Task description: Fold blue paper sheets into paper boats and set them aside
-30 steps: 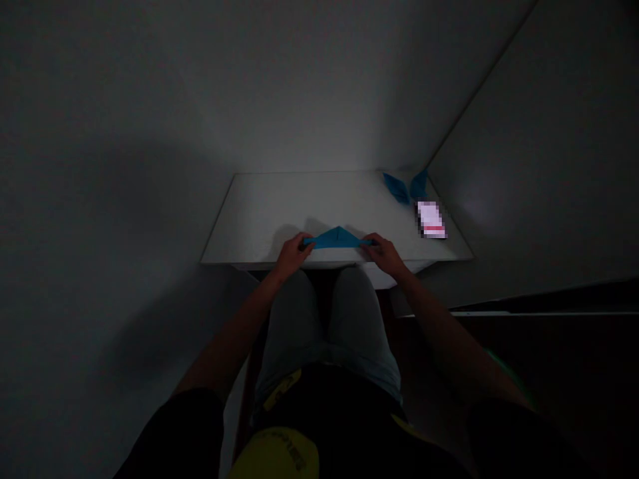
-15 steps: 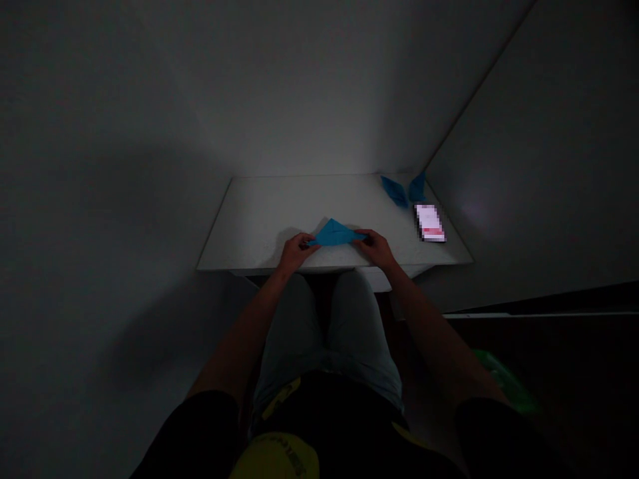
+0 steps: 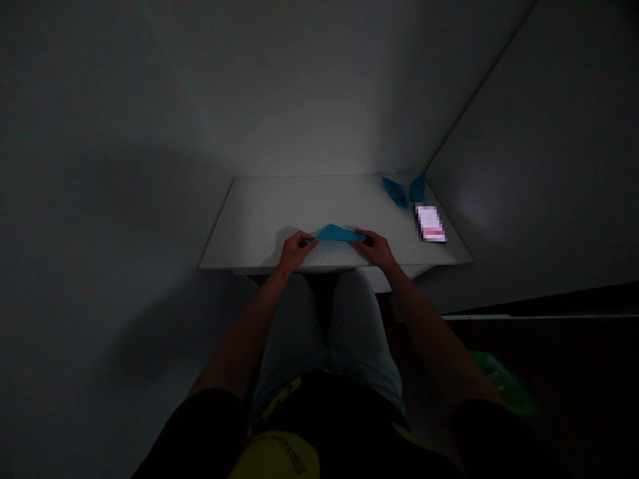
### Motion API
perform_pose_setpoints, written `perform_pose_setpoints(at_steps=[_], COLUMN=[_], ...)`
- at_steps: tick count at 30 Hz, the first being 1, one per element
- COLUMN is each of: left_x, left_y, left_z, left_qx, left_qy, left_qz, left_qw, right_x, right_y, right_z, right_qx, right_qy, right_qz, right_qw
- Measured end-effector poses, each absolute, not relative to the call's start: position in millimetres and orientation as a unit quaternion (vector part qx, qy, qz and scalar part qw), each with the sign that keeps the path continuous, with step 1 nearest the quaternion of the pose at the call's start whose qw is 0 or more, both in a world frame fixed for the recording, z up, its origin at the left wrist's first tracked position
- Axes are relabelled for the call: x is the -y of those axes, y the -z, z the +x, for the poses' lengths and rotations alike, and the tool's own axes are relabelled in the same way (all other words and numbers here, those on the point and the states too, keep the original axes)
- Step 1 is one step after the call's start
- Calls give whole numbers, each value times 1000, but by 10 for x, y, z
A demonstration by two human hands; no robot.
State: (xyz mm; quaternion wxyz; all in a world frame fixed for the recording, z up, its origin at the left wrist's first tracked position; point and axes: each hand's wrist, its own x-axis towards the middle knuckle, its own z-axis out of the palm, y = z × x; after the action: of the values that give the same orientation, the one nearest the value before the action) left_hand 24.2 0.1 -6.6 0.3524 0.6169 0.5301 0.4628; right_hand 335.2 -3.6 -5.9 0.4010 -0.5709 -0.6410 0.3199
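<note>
A folded sheet of blue paper [image 3: 335, 233], shaped like a low triangle with pointed ends, is held between my two hands above the white table [image 3: 269, 206], near its front edge. My left hand [image 3: 296, 251] pinches the paper's left end between thumb and fingers. At the other end, my right hand [image 3: 375, 247] grips the right tip in the same way. The peak of the paper points away from me. Dim light hides the finer creases.
Two blue folded paper pieces, one on the left [image 3: 395, 191] and one on the right [image 3: 418, 187], lie at the table's back right corner. A lit phone [image 3: 430, 222] is in front of them. Walls [image 3: 319, 86] close in behind and beside the table. Something green [image 3: 504, 382] is at lower right.
The blue paper has tilted and now looks flatter and narrower, its near edge slightly higher in view. Both hands keep their hold and have barely moved.
</note>
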Motion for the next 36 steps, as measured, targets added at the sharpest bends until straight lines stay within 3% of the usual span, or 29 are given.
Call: perform_pose_setpoints(at_steps=[9,21,31,36], left_x=[-43,-80,-34,-5], left_y=[74,54,-5,-5], left_z=[214,191,276,295], left_qx=[-512,-537,-554,-556], left_qy=[-471,-465,-506,-465], left_qz=[599,596,593,605], left_qw=[397,375,292,330], right_x=[33,72,105,93], right_y=[42,-29,-62,-39], right_z=[3325,3304,3282,3271], right_qx=[631,623,629,630], right_qy=[-319,-333,-336,-321], right_qz=[-578,-572,-561,-559], right_qw=[408,417,421,432])
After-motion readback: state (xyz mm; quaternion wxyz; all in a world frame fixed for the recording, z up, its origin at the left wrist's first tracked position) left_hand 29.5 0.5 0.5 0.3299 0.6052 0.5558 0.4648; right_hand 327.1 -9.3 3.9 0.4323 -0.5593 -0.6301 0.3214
